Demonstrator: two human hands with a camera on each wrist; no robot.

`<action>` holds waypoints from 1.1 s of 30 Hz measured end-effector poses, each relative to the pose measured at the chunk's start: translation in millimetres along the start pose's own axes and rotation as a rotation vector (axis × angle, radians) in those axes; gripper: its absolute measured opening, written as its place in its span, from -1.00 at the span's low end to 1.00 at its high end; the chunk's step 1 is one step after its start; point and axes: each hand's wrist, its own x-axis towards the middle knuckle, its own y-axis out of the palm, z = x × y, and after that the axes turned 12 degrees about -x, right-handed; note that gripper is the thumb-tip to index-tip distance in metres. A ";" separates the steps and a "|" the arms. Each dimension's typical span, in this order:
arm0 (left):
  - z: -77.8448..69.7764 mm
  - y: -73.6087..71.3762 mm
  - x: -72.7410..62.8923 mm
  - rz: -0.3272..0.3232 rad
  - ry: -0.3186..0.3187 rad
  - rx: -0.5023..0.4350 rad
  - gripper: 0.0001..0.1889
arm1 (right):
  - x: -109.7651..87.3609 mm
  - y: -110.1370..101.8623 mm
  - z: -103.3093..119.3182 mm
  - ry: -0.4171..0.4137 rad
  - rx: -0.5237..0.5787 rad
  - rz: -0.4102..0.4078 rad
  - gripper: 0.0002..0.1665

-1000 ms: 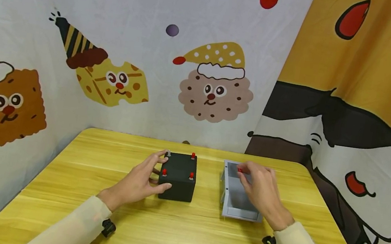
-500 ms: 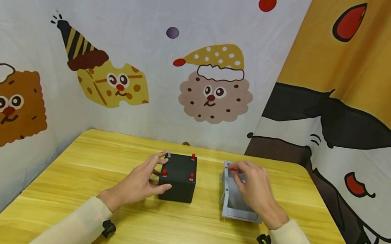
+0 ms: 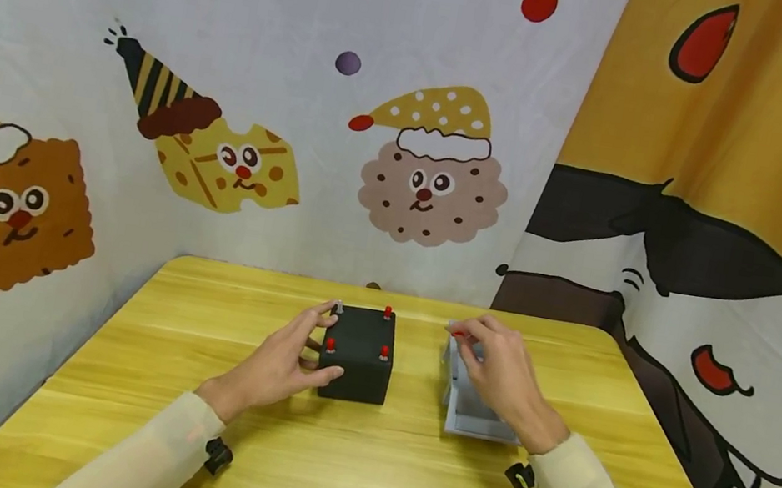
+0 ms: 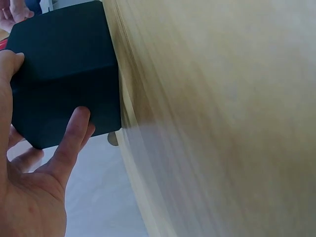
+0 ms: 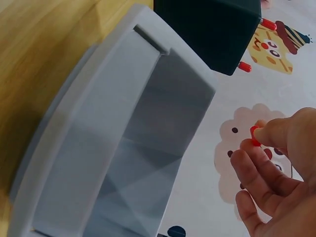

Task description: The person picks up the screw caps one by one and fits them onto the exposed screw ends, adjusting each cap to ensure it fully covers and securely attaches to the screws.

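A black box (image 3: pixel 366 333) stands on the table with short posts at the corners of its top. Three posts carry red caps; the back-left metal post (image 3: pixel 339 307) is bare. My left hand (image 3: pixel 277 359) holds the box by its left side, thumb at the front, fingers spread along the side and back. Between thumb and index finger, my right hand (image 3: pixel 504 375) pinches a small red cap (image 5: pixel 255 136) above the far-left rim of a grey bin (image 3: pixel 481 427). In the right wrist view the other right fingers are loosely bent.
The bin stands to the right of the box with a gap of wooden table (image 3: pixel 412 382) between them. Behind the table's far edge hangs a cloth backdrop (image 3: pixel 276 50) printed with cartoon figures. A dark wrist device (image 3: pixel 218 456) sits at the left sleeve.
My right hand has moved left, carrying the red cap from over the middle of the bin to its left rim. The left hand and the box have stayed in place.
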 end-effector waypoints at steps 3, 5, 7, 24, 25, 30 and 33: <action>0.6 -0.6 -0.3 0.000 0.004 -0.001 0.13 | 3.5 0.4 2.9 0.004 0.007 0.010 -0.77; 0.8 -0.2 -0.5 0.000 0.000 0.000 0.13 | 5.0 0.5 4.2 0.005 0.013 0.015 -0.77; 0.8 0.0 -0.6 -0.003 -0.005 0.004 0.13 | 6.9 0.4 5.9 0.004 0.015 0.018 -0.77; -0.7 -0.7 1.2 0.001 -0.005 0.008 0.10 | 19.3 -1.2 18.4 0.027 0.042 -0.005 -0.86; -0.6 -0.9 1.7 0.000 -0.002 0.009 0.10 | 20.3 -1.4 19.0 0.030 0.048 -0.005 -0.88; -0.7 -2.0 3.1 -0.001 0.004 0.009 0.06 | 24.2 -2.1 20.7 0.033 0.073 0.007 -0.90; -1.1 -2.1 2.7 0.004 -0.003 0.006 0.07 | 25.9 -1.8 21.2 0.032 0.086 0.012 -0.88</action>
